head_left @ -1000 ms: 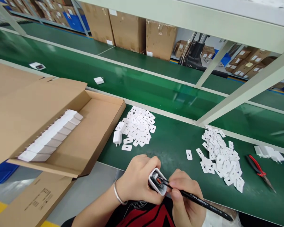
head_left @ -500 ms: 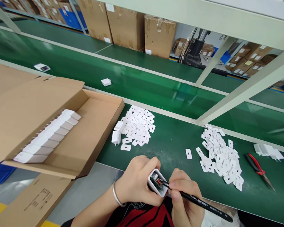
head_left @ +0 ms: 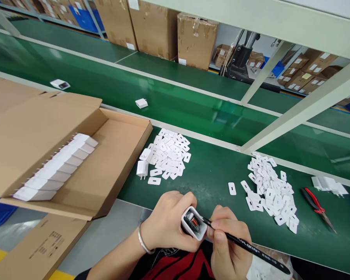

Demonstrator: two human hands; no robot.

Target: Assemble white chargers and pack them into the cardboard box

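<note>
Black tweezers (head_left: 257, 251) read "ESD-10", the brand perhaps "ANLIXIN".

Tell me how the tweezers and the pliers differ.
The tweezers are held in the right hand, tips at the white casing; the pliers lie on the green bench. The tweezers are black with pale lettering; the pliers have red and black handles. Both narrow toward the tip.

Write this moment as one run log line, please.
Left hand: holds open white plastic charger housing | Right hand: holds slim black tweezers, tips near housing rim | Nearby: piled flat white rectangular plates; red-black pliers
</note>
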